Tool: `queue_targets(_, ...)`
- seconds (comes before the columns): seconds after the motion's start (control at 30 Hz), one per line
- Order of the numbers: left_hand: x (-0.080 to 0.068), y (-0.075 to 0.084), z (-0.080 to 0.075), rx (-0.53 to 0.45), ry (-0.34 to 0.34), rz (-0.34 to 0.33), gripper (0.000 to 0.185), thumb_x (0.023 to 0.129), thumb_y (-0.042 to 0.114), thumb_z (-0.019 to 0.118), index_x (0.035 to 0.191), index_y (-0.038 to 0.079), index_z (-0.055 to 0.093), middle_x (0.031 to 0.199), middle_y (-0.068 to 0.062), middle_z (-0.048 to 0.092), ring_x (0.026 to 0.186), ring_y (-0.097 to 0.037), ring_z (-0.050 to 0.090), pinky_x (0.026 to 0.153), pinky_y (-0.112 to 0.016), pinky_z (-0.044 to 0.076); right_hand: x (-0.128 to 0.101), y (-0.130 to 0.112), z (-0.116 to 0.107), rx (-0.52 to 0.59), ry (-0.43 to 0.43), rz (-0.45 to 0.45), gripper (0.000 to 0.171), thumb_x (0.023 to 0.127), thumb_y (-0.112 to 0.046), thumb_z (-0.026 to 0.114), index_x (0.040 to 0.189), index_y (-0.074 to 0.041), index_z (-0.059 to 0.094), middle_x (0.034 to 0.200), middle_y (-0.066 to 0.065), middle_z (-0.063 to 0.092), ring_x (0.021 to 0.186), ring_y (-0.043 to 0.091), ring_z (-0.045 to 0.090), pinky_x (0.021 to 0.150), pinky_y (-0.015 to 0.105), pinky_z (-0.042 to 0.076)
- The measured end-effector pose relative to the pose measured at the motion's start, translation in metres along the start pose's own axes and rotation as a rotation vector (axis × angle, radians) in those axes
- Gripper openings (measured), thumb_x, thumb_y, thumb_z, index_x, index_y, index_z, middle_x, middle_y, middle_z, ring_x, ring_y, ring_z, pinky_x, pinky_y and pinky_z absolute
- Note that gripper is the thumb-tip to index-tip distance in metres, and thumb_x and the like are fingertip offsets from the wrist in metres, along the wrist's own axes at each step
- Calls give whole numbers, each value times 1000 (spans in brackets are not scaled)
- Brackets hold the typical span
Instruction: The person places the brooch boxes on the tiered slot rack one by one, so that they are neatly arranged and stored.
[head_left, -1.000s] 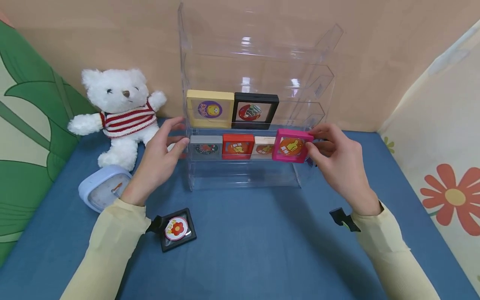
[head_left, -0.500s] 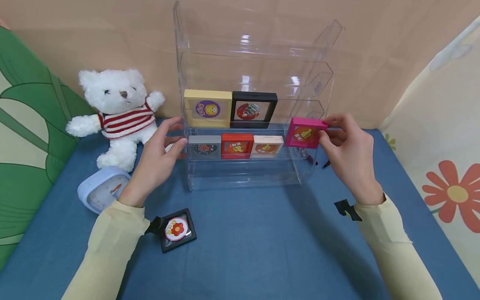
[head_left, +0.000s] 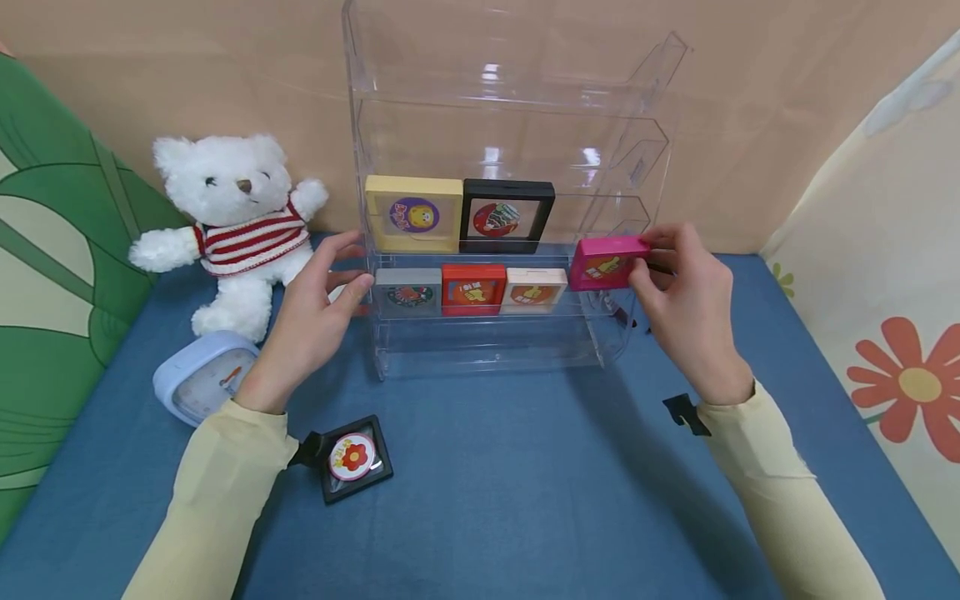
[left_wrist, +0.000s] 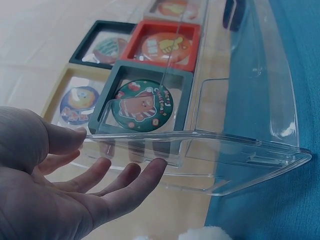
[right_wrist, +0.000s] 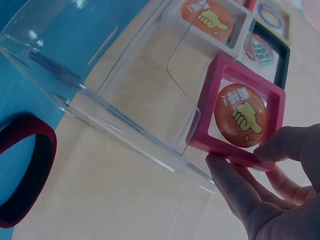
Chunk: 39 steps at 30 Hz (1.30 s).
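Between thumb and fingers of my right hand point(head_left: 690, 317) is a small pink display frame point(head_left: 606, 265) with an orange thumbs-up badge. In the right wrist view the pink frame point(right_wrist: 240, 110) overlaps the right end of the clear display rack point(head_left: 487, 367), right of a white frame point(head_left: 534, 287). My left hand point(head_left: 303, 321) is at the rack's left side, its extended fingertips right at the clear side panel point(left_wrist: 225, 150). The lower tier also bears a grey frame point(head_left: 408, 292) and a red frame point(head_left: 472, 290). Above them sit a yellow frame point(head_left: 414, 215) and a black frame point(head_left: 506, 217).
A white teddy bear point(head_left: 240, 200) in a striped shirt sits left of the rack. A pale blue clock point(head_left: 202, 379) lies by my left forearm. Another black frame point(head_left: 356, 458) with a flower badge lies on the blue cloth point(head_left: 510, 517). A dark red loop point(right_wrist: 42, 165) lies beyond the rack's right side.
My right hand has moved the pink frame rightward and up, away from in front of the white frame, and then tilted it slightly. The left hand has stayed at the rack's side.
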<state>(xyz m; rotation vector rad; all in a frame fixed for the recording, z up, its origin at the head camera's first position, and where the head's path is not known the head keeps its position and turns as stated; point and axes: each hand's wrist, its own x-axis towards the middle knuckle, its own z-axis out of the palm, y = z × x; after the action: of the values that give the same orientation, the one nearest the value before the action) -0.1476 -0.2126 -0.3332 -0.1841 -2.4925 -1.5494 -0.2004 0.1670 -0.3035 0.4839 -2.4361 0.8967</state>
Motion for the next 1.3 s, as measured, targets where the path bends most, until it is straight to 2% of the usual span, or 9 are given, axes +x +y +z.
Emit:
queue_targets(0.37, 1, 1, 0, 8, -3, 9, 53, 106, 7, 52, 155, 8, 34, 145, -20, 44, 124, -38, 55, 88, -55, 57, 3, 1, 13, -44, 32, -61, 35, 91, -2, 73, 122, 2, 56, 120, 18, 66, 106, 31, 67, 85, 54, 58)
queue_targets(0.53, 0, 1, 0, 11, -4, 4, 53, 106, 7, 52, 155, 8, 34, 146, -20, 43, 125, -38, 55, 89, -55, 56, -1, 1, 20, -112, 57, -112, 35, 91, 2, 72, 123, 5, 59, 117, 22, 63, 103, 36, 65, 82, 56, 59)
queue_targets(0.83, 1, 1, 1, 13, -4, 1, 53, 105, 7, 53, 155, 8, 35, 146, -20, 43, 125, -38, 55, 89, -55, 56, -7, -2, 21, -236, 41, -102, 36, 88, 1, 74, 124, 5, 67, 113, 24, 64, 95, 37, 60, 78, 53, 60)
queue_targets(1.0, 0, 2, 0, 13, -3, -5, 53, 106, 7, 52, 156, 9, 35, 146, -19, 43, 125, -38, 55, 89, -54, 56, -7, -1, 19, -323, 57, -105, 36, 83, -3, 79, 116, 7, 71, 108, 25, 70, 95, 36, 51, 75, 49, 50)
queue_targets(1.1, 0, 2, -1, 16, -2, -5, 53, 106, 8, 52, 156, 9, 34, 146, -19, 44, 125, -38, 54, 89, -55, 56, -9, 0, 20, -333, 45, -102, 37, 81, -4, 80, 115, 8, 71, 102, 26, 71, 92, 36, 47, 72, 48, 45)
queue_targets(1.3, 0, 1, -1, 17, -4, 1, 53, 106, 8, 53, 155, 8, 34, 146, -19, 44, 125, -38, 55, 89, -54, 57, -11, 1, 22, -334, 34, -89, 38, 82, -7, 80, 117, 7, 72, 98, 25, 71, 90, 34, 45, 68, 46, 42)
